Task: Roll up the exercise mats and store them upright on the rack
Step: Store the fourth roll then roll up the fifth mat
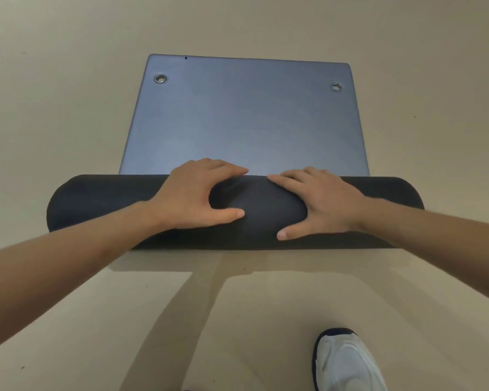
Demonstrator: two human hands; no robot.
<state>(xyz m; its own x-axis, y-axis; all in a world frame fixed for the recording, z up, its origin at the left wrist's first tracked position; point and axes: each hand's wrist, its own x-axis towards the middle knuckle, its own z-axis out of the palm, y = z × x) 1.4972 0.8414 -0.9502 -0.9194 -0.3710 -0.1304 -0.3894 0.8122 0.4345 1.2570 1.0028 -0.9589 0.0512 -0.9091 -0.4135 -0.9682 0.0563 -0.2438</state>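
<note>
A blue-grey exercise mat (243, 119) lies on the floor, its near part wound into a thick dark roll (96, 204) that spans the view. The flat far end carries two metal eyelets, one at each corner. My left hand (194, 197) lies on top of the roll near its middle, fingers spread over the far side and thumb on the near side. My right hand (315, 203) lies beside it in the same way. Both palms press on the roll. No rack is in view.
Plain beige floor (68, 80) surrounds the mat on every side. A white shoe with a dark rim (347, 362) stands at the bottom right, just behind the roll.
</note>
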